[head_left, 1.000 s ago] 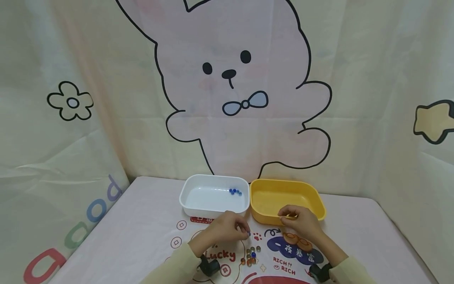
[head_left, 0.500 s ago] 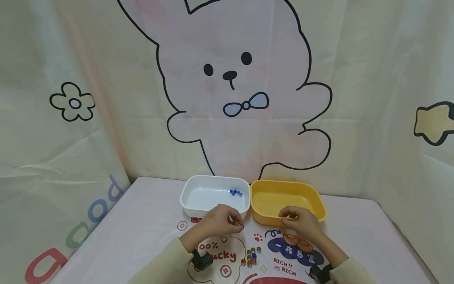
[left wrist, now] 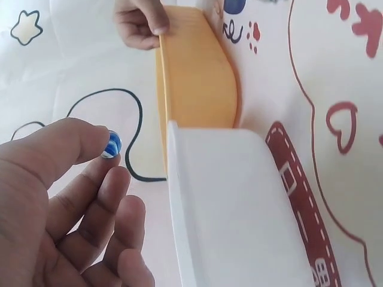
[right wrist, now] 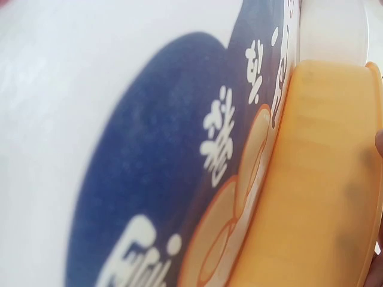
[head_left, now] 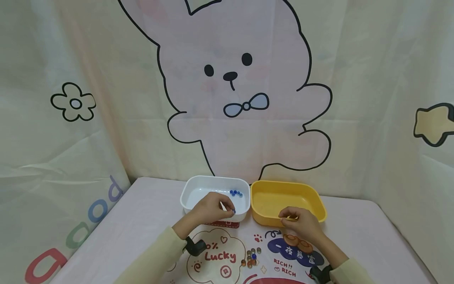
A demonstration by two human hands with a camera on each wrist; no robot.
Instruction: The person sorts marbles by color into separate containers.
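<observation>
My left hand (head_left: 212, 207) is above the front rim of the white tray (head_left: 198, 192). Between its thumb and forefinger it pinches a blue-and-white glass marble (left wrist: 111, 145), clear of the tray in the left wrist view. Several blue marbles (head_left: 235, 193) lie inside the white tray toward its right end. My right hand (head_left: 302, 223) holds the front rim of the yellow tray (head_left: 273, 193), thumb outside and fingers over the edge. Only bits of its fingers show at the right wrist view's edge. No marbles are visible in the yellow tray.
On the printed tablecloth (head_left: 263, 269) in front of the trays sits a loose cluster of marbles (head_left: 249, 258), mostly brown and amber with one blue. The two trays stand side by side, close to a cloth backdrop (head_left: 354, 157) with a cartoon animal.
My left hand has carried the blue marble leftward and away from me, from the table by the cluster up to the white tray's front rim. The right hand has stayed on the yellow tray.
</observation>
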